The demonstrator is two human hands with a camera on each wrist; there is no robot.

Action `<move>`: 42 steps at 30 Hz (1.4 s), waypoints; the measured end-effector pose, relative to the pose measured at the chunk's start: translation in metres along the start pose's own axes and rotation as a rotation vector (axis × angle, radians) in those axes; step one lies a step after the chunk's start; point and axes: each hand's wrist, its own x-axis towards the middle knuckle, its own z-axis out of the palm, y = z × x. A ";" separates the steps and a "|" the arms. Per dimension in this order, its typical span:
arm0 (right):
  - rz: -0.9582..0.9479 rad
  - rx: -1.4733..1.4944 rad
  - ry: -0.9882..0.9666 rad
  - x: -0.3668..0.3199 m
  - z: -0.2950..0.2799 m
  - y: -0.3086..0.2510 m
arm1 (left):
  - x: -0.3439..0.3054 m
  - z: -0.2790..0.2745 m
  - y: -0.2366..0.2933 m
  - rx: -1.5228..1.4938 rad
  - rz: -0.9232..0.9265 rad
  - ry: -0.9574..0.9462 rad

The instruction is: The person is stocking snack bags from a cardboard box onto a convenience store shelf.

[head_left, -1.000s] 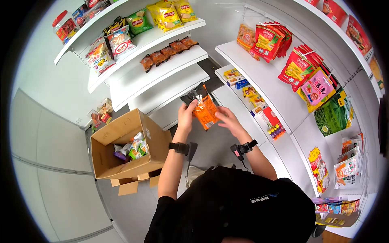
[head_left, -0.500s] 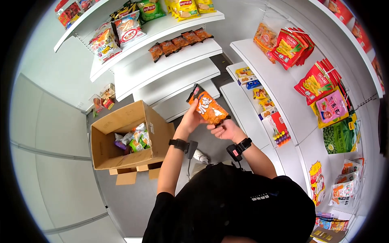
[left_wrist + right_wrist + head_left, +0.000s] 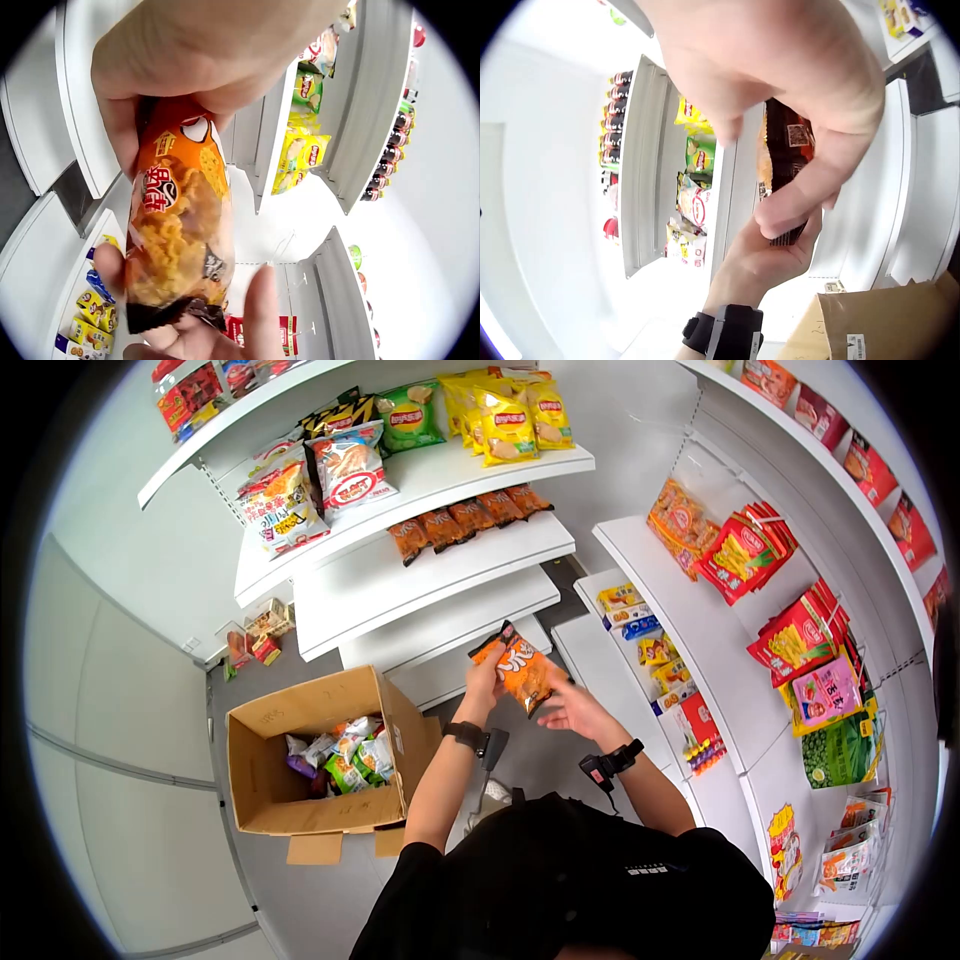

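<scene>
In the head view my left hand (image 3: 484,678) grips an orange snack bag (image 3: 524,672) by its upper left end, the printed front facing up. At the bag's lower right end is my right hand (image 3: 582,716), fingers extended and loosely spread. The left wrist view shows the bag (image 3: 180,232) puffed out, noodle-like pieces pictured on it, with the right hand's fingers (image 3: 259,304) around its dark bottom seal. Seen from the right wrist, the right hand's fingers (image 3: 802,191) lie across the bag's dark back, with the thumb held apart.
A row of similar orange bags (image 3: 455,525) sits on the white shelf ahead, below crisp bags (image 3: 505,425). An open cardboard box (image 3: 255,760) holding several packets stands at left. Right-hand shelves (image 3: 680,630) carry small boxes, with red packets (image 3: 745,555) hanging above.
The bag has turned from its text-covered back to its printed front, staying in the left hand. The right hand has swung from under the bag's end out to its right side.
</scene>
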 end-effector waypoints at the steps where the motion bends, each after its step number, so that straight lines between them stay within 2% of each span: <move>1: 0.038 -0.009 -0.011 0.011 0.002 0.002 | 0.001 -0.004 0.001 -0.035 -0.010 -0.008; 3: 0.115 -0.027 -0.036 0.034 0.005 0.006 | -0.001 -0.014 0.002 -0.106 -0.029 -0.022; 4: 0.126 0.009 -0.014 0.038 0.011 0.004 | 0.009 -0.029 -0.003 -0.135 -0.048 -0.108; 8: 0.165 0.152 -0.038 0.066 0.011 0.015 | 0.007 -0.061 0.003 -0.112 -0.132 -0.153; 11: 0.149 0.165 -0.023 0.088 0.012 0.015 | 0.021 -0.083 0.003 -0.064 -0.182 0.009; 15: 0.076 0.189 -0.048 0.127 0.007 -0.002 | 0.023 -0.107 0.014 -0.115 -0.056 0.016; 19: 0.061 0.219 -0.137 0.192 0.008 -0.030 | 0.017 -0.123 0.029 -0.124 -0.020 0.001; 22: 0.054 0.319 -0.221 0.247 0.021 -0.065 | 0.009 -0.135 0.048 -0.100 0.038 0.006; 25: 0.025 0.348 -0.205 0.298 0.044 -0.105 | 0.011 -0.147 0.070 -0.094 0.109 0.040; 30: -0.054 0.372 -0.242 0.388 0.069 -0.148 | 0.020 -0.145 0.113 -0.069 0.197 0.080; 34: 0.009 0.413 -0.237 0.441 0.086 -0.174 | 0.037 -0.131 0.138 -0.065 0.306 0.083; 38: -0.041 0.396 -0.319 0.487 0.087 -0.181 | 0.059 -0.125 0.131 -0.060 0.383 0.042; 42: -0.008 0.285 -0.294 0.519 0.082 -0.180 | 0.068 -0.126 0.110 -0.068 0.370 0.043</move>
